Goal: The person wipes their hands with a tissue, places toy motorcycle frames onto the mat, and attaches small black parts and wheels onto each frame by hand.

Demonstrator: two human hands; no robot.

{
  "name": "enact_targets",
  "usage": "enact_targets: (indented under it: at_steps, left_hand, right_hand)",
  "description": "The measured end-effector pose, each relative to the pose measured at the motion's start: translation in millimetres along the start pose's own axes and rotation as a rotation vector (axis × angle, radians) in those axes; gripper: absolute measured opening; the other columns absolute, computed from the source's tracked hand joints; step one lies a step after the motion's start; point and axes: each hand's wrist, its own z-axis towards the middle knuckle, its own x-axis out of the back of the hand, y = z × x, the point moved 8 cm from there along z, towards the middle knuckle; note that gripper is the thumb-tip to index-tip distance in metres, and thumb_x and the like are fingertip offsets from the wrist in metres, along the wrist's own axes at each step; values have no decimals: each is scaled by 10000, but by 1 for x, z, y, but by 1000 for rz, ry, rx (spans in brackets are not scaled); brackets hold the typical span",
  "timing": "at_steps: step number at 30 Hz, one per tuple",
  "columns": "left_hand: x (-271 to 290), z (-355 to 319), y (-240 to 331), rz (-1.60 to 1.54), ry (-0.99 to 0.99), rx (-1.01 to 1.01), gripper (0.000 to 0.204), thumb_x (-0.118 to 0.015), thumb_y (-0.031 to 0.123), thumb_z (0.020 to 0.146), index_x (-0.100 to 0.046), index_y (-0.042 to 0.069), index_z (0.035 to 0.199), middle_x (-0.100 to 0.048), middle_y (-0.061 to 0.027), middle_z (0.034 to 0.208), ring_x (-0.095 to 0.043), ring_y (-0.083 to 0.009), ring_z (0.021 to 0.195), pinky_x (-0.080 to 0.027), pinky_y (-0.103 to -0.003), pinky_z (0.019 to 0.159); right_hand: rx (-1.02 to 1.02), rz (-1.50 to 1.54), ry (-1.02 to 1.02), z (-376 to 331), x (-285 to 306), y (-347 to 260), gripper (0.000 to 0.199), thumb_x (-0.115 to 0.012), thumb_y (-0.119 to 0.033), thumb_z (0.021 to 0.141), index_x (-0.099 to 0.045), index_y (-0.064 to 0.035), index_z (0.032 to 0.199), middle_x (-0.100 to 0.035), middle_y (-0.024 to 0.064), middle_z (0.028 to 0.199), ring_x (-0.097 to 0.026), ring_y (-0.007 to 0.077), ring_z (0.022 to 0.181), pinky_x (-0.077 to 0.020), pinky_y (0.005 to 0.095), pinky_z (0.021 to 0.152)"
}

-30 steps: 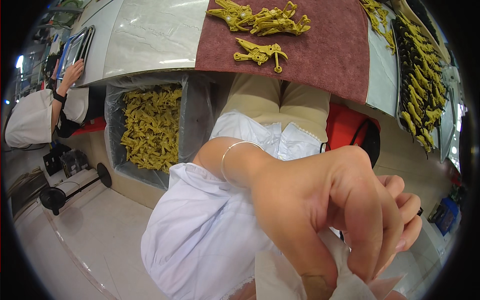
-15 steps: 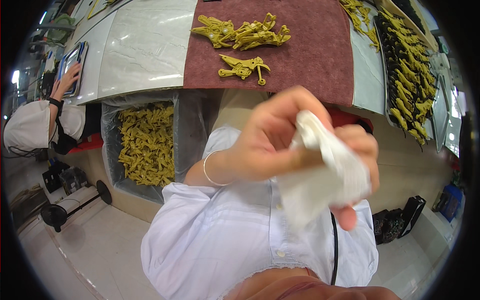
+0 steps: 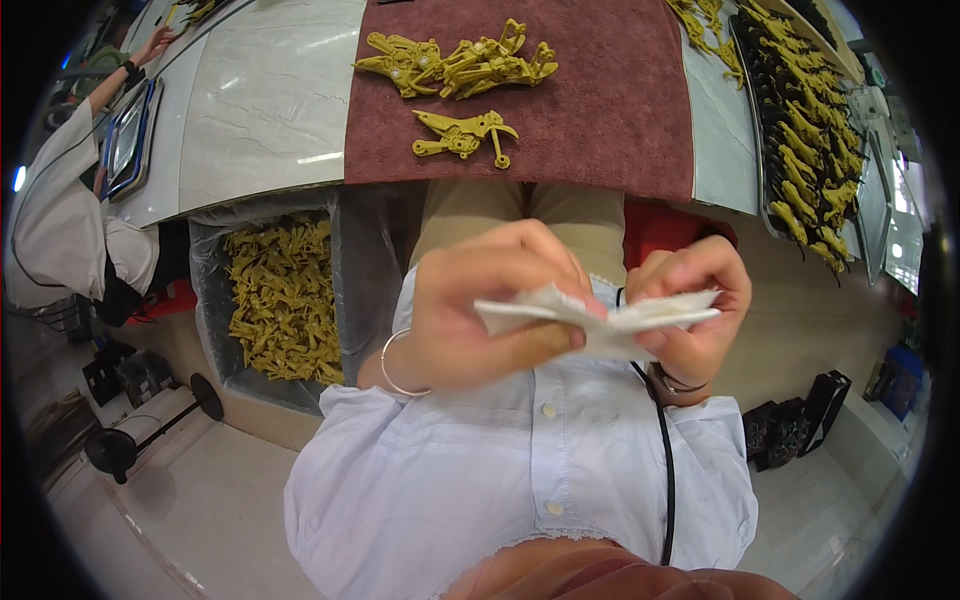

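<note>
A white tissue (image 3: 640, 318), folded and creased, is held between my two hands above my lap. My left hand (image 3: 500, 300), a thin bangle at its wrist, pinches one end of it. My right hand (image 3: 705, 300) grips the other end between thumb and fingers. Beyond them, on the dark red cloth (image 3: 610, 130) covering part of the table, lies one yellow-green shear-like metal part (image 3: 462, 136). Behind it a small pile of similar parts (image 3: 460, 68) rests on the same cloth. Neither hand touches these parts.
A plastic-lined bin (image 3: 212, 330) full of yellow-green parts (image 3: 285, 300) stands at my left, under the table edge. Rows of yellow-and-black parts (image 3: 805, 140) fill a tray at the right. At the far left another person (image 3: 60, 220) reaches over the table near a blue-rimmed tray (image 3: 130, 140).
Both hands have moved lower and apart, and the tissue has turned from hanging down to stretched flatter between them. The other person's arm now reaches farther up the table.
</note>
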Motion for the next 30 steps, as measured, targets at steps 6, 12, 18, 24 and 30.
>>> enact_targets:
  at_steps: [6,12,18,24,30]
  left_hand:
    - [-35,1,50,-170,-147,-135,77,-713,-18,780,-663,-27,837,-637,-177,942,-664,-307,775,-525,-321,597]
    - [-64,10,52,-447,-194,-594,96,-648,33,846,-667,-47,897,-557,-253,1138,-606,-296,933,-539,-312,774]
    - [-55,-27,44,-648,219,-424,130,-693,-3,800,-668,-28,925,-513,-240,1226,-589,-271,1022,-532,-301,811]
    - [-80,-29,47,-727,736,112,151,-698,15,805,-660,-36,942,-509,-229,1225,-559,-272,1060,-507,-332,853]
    - [-73,-13,42,-789,558,108,174,-717,22,784,-667,-38,939,-532,-208,1161,-567,-261,1025,-500,-331,848]
  right_hand:
    - [114,363,-327,13,-48,-48,88,-688,8,807,-605,-4,833,-642,174,852,-610,211,694,-501,270,529]
    - [123,508,-476,4,-60,-66,30,-688,-31,807,-686,-49,830,-692,86,912,-646,148,756,-509,257,594]
    - [436,288,-484,-37,-59,-61,191,-552,-88,908,-731,-140,867,-696,-48,989,-597,125,784,-454,343,755]
    - [191,376,-564,-23,-107,-45,82,-689,-174,842,-746,-136,887,-704,1,973,-652,252,902,-344,302,959]
    - [418,444,-788,-35,-81,-34,127,-619,-233,882,-722,-157,877,-649,-28,1045,-493,142,995,-375,336,867]
